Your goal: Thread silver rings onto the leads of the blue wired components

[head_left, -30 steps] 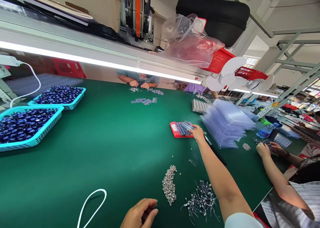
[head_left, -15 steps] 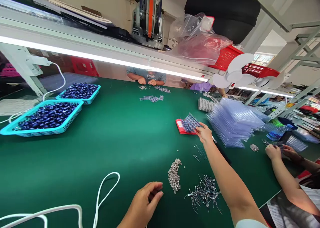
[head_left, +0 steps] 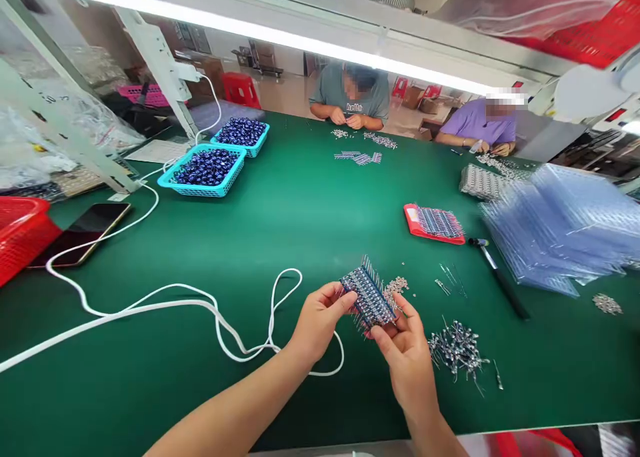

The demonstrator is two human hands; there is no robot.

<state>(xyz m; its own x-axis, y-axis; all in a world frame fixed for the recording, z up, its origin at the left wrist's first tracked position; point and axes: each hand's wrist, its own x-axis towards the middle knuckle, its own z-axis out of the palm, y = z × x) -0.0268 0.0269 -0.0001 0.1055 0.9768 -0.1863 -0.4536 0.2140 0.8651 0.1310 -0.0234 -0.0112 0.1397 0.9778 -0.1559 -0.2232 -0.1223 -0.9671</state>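
Both of my hands hold a blue circuit board panel [head_left: 369,298] with rows of small parts and thin wire leads sticking out along its edges. My left hand [head_left: 319,318] pinches its left edge between thumb and fingers. On the lower right side, my right hand [head_left: 407,347] grips it, thumb in front. Partly hidden behind the panel lies a heap of small round silvery parts [head_left: 399,287]. Right of my right hand is a pile of dark parts with wire leads [head_left: 457,347]. Farther back, similar blue boards [head_left: 440,222] rest on a red packet [head_left: 413,218].
A black-handled hammer [head_left: 503,287] lies beside stacked clear plastic trays [head_left: 560,223]. White cable [head_left: 195,301] loops across the table's left side. Blue baskets [head_left: 200,189] of dark shiny pieces stand at back left, near a phone [head_left: 85,233]. Two people [head_left: 350,100] work opposite.
My right hand has come back from the red packet and is now on the blue panel. My left hand, earlier holding nothing, grips it too. The view has turned left.
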